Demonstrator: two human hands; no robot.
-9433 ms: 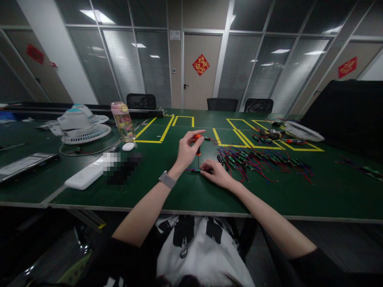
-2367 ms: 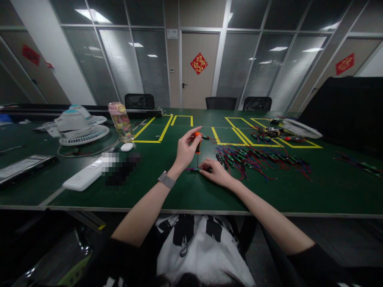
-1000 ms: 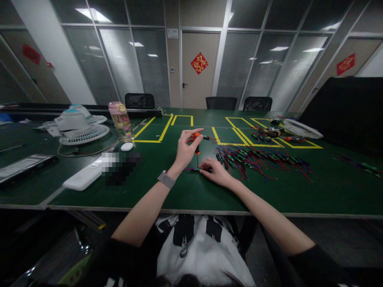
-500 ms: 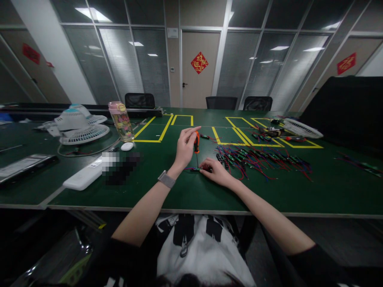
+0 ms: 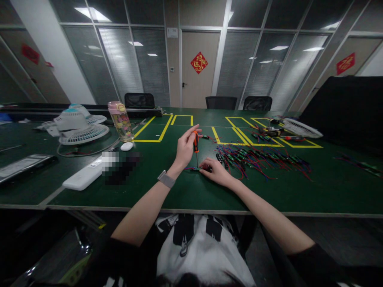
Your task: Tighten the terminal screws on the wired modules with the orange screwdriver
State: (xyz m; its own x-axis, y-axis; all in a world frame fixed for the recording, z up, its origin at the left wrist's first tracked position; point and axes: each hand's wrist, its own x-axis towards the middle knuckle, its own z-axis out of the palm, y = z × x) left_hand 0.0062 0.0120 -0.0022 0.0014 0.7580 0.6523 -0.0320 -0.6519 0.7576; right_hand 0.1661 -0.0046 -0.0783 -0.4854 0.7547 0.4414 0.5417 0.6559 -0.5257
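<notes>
Pinching orange-handled screwdriver upright, your left hand closed fingers round handle; tip sat on small green board on table, just ahead of you. Your right hand pinned board flat, fingers curled on it. Likely risk: tip slipping off, jabbing fingertips beside it; weak hold letting board twist.

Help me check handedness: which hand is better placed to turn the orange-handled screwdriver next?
Probably left. The left hand pinches the upright orange-and-black screwdriver, tip on the small green circuit board; the right hand holds that board down.
</notes>
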